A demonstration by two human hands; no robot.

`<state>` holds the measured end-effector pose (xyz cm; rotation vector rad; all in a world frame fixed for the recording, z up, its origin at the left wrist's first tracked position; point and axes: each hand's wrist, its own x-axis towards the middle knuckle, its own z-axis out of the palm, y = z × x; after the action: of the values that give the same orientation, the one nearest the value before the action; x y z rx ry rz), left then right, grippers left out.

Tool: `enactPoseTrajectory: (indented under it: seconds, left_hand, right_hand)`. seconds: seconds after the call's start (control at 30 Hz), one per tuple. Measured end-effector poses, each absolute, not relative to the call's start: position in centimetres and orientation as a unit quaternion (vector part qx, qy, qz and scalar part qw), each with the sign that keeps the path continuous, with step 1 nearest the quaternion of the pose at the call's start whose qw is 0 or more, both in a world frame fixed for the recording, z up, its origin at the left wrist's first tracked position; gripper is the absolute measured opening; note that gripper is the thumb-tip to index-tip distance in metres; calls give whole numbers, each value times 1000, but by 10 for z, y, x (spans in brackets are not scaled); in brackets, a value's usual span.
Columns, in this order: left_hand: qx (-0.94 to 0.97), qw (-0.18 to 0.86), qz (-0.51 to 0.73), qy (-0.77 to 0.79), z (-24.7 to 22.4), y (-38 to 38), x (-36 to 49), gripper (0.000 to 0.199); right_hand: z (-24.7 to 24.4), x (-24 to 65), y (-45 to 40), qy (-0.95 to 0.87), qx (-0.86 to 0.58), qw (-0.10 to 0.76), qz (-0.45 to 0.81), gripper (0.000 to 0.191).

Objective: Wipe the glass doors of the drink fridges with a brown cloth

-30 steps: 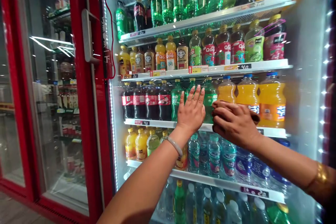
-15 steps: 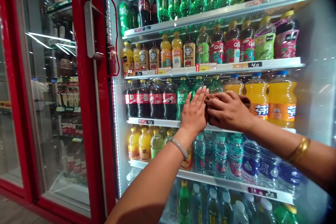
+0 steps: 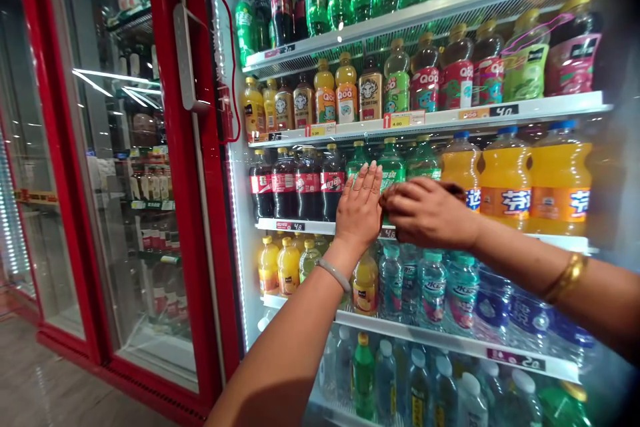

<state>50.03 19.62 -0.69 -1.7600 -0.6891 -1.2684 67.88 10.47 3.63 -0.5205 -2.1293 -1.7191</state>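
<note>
My left hand [image 3: 359,210] is raised before the cooler shelves, its back toward me and fingers stretched upward, with nothing seen in it. Beside it, my right hand [image 3: 430,213] has its fingers curled around a brown cloth-like item [image 3: 454,191], whose shape is mostly hidden. The fingertips of the right hand meet the edge of the left palm. Behind both hands stand green bottles [image 3: 391,163], and cola bottles [image 3: 333,180] are to their left. Orange drink bottles [image 3: 506,177] stand behind and right of the right hand.
Several shelves of bottles fill the lit cooler, with a white shelf edge [image 3: 425,119] above the hands and another shelf edge [image 3: 440,337] below. A red-framed glass door [image 3: 173,147] with a grey handle [image 3: 186,60] stands at the left.
The view has shifted, so the shelves and red door appear farther right. Both hands sit slightly more to the left against the bottles, still close together in much the same pose.
</note>
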Motion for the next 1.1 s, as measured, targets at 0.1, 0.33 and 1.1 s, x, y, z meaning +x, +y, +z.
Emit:
enactPoseTrajectory:
  seconds: [0.1,0.33,1.1]
  left_hand:
    - [-699,412,-516,-275,-12,197,498,70]
    - [-684,387,-538,-305,-21,198,502,72]
    - [-715,404,-499,-275,-24,211,460,68]
  right_hand:
    - [62,702,103,-682,-271,305,-607,11]
    - [-5,679,102,-723,-238,221,-611,8]
    - [62,661,120,-684,-238,220,-654,19]
